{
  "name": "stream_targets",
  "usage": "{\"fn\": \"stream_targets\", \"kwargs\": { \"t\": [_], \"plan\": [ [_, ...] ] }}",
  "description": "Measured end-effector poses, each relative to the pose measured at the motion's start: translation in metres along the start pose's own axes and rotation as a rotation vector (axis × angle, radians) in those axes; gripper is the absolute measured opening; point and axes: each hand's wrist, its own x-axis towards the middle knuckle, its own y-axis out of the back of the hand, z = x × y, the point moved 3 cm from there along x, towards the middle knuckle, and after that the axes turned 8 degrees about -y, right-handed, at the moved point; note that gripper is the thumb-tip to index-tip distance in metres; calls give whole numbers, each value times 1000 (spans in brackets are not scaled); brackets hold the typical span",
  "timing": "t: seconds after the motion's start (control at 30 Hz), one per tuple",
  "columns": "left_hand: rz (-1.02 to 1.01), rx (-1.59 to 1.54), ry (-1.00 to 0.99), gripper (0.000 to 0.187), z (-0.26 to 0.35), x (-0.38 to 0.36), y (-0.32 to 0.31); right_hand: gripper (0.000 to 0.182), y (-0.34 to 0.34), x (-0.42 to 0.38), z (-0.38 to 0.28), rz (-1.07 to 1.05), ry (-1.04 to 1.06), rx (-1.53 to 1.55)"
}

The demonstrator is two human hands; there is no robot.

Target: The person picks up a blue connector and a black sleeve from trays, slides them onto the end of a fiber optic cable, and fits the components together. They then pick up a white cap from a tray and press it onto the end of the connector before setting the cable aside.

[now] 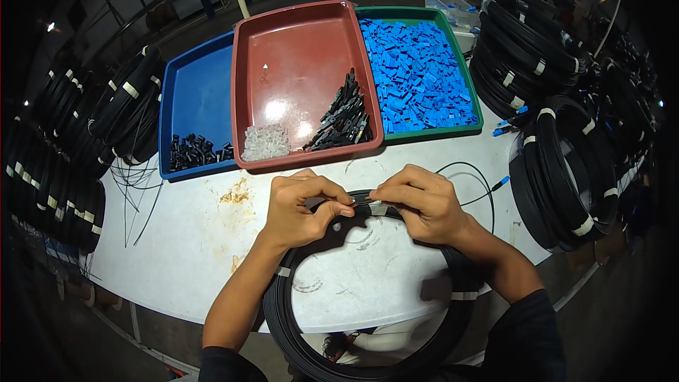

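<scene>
A coil of black cable, bound with strips of white tape, lies at the near table edge and reaches over it. My left hand is closed in a pinch at the coil's far side, thumb against forefinger. Facing it, my right hand pinches too, its fingertips a short gap away. A thin dark length of cable shows between the fingertips; its very end is too small to make out. To the right, a loose loop of cable ends in a blue connector resting on the table.
Behind the hands stand a blue tray with black parts, a red tray with clear pieces and black parts, and a green tray full of blue connectors. Stacked cable coils flank the right; more coils stand left.
</scene>
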Motion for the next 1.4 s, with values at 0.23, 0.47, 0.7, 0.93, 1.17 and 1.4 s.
{"fn": "stream_targets", "kwargs": {
  "t": [0.23, 0.47, 0.7, 0.93, 1.17, 1.4],
  "plan": [
    [17, -62, 43, 15, 0, 1, -3, 35, 0, 0, 5, 6, -24, 48],
    [-2, -144, -1, 24, -6, 1, -3, 39, -1, 0, 3, 3, -4, 73],
    [-11, -123, -19, 23, -5, 1, -3, 37, 0, 1, -1, -3, 70, 6],
    [-60, -144, 75, 14, -8, 0, -5, 30, -2, 3, 4, -27, 25, 12],
    [86, -175, 66, 10, -9, -1, -4, 18, 0, 4, -2, 54, -161, 9],
    [17, -255, 150, 22, -8, 1, -3, 21, 1, 2, -4, 27, -90, 5]
  ]
}}
